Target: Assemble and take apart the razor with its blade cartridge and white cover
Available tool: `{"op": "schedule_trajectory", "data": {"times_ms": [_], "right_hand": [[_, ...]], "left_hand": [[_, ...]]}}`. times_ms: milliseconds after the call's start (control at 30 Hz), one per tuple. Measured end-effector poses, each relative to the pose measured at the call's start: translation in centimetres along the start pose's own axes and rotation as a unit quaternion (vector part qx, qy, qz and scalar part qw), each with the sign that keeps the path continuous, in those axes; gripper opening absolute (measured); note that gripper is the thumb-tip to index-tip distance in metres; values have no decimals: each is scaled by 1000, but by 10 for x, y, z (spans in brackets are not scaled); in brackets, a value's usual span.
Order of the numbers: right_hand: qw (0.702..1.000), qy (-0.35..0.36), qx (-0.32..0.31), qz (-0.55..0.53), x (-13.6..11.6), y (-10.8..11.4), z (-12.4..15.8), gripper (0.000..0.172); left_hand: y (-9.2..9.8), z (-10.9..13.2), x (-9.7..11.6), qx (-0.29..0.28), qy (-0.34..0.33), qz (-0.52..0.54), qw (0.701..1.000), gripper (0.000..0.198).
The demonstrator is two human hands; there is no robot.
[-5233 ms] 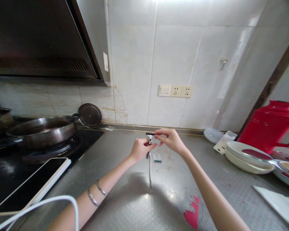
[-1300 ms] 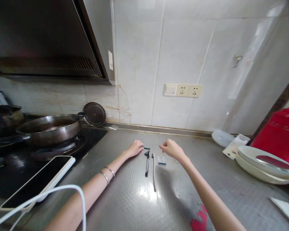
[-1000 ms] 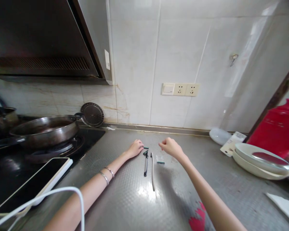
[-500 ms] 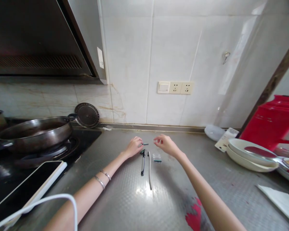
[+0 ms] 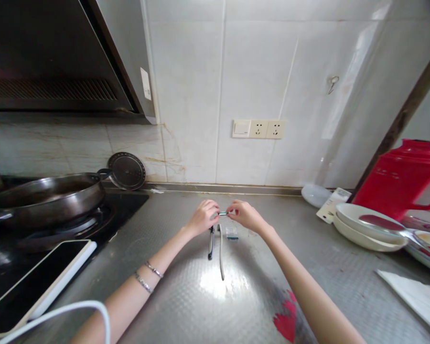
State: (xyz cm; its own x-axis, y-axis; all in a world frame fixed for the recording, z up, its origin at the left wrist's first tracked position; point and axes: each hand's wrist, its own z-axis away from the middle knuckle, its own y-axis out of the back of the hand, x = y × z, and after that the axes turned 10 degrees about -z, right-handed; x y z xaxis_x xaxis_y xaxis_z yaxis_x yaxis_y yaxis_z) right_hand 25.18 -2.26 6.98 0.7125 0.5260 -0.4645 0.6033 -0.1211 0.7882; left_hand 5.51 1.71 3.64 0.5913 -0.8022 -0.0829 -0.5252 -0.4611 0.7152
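Note:
A short, thin dark stick with a greenish tint (image 5: pixel 223 213) lies level between my two hands, above the middle of the counter. My left hand (image 5: pixel 205 215) is closed on its left end. The fingertips of my right hand (image 5: pixel 246 215) pinch its right end. Just below the hands lie a slim black tool (image 5: pixel 211 244), its upper end partly hidden by my left hand, and a long pale grey strip (image 5: pixel 221 255). Right of the strip is a small clear packet with a teal edge (image 5: pixel 231 233). The stick's exact kind is too small to tell.
To the left, a steel pan (image 5: pixel 50 198) sits on the black stove, with a phone (image 5: pixel 36 282) and white cable (image 5: pixel 93 303) nearer me. Stacked plates (image 5: pixel 365 234), a red jug (image 5: pixel 397 179) and white paper (image 5: pixel 415 296) are at the right. A tiled wall (image 5: pixel 186 95) rises behind.
My right hand has moved left and its fingers have closed on the stick's free end. My left hand has kept hold of the stick and shifted slightly right. The view has shifted slightly.

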Motion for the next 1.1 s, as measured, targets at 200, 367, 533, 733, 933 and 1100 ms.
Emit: {"op": "schedule_trajectory", "data": {"times_ms": [200, 367, 533, 733, 933, 1100], "right_hand": [[999, -19, -21, 17, 5, 5, 0, 16], [981, -93, -170, -16, 20, 11, 3, 17], [965, -128, -230, -22, 26, 6, 9, 19], [966, -124, -229, -1, 26, -7, 5, 18], [966, -127, -224, 20, 23, -11, 5, 18], [967, -122, -223, 20, 22, -12, 6, 18]], "left_hand": [[1, 4, 0, -11, 20, 4, 1000, 25], [-2, 11, -19, 4, 104, 10, 995, 28], [-8, 19, -39, 13, 168, 25, 985, 21], [-10, 25, -44, 3, 177, 33, 984, 22], [-9, 26, -43, -6, 180, 30, 983, 24], [-11, 28, -45, -12, 182, 28, 983, 25]]}}
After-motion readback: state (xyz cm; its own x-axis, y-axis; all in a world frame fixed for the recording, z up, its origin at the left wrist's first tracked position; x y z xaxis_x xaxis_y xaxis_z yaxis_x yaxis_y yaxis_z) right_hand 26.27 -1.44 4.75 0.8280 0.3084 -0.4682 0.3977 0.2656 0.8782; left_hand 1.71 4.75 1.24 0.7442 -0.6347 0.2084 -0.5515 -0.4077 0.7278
